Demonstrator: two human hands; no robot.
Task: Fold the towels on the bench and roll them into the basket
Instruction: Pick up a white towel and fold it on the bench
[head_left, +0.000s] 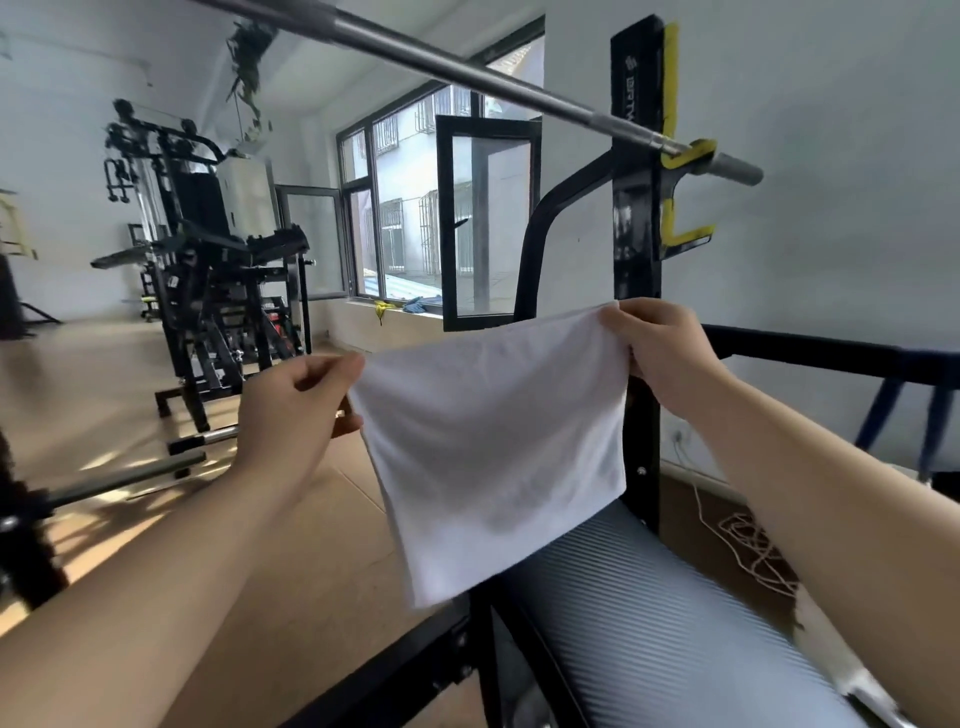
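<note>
a white towel hangs in the air in front of me, stretched between my two hands above the far end of the bench pad. my left hand pinches the towel's upper left corner between thumb and fingers; the fingertips are partly hidden behind the cloth. my right hand pinches the upper right corner, held a little higher, so the top edge slopes up toward the right. the towel hangs slanted, its lower left corner lowest, and it covers the head of the bench behind it. whether the cloth is single or doubled i cannot tell.

the bench's grey ribbed pad runs to the bottom edge of the frame and is cut off there; a pale strip along its right side, by my forearm, is too blurred to identify. the black rack upright stands behind the towel, with a steel barbell resting in its yellow-lined hook and running out of frame at upper left. a tangle of white cord lies on the floor to the right. a black multi-gym machine stands well apart to the left, near the open window. the left edge of the scene is blurred and dark.
</note>
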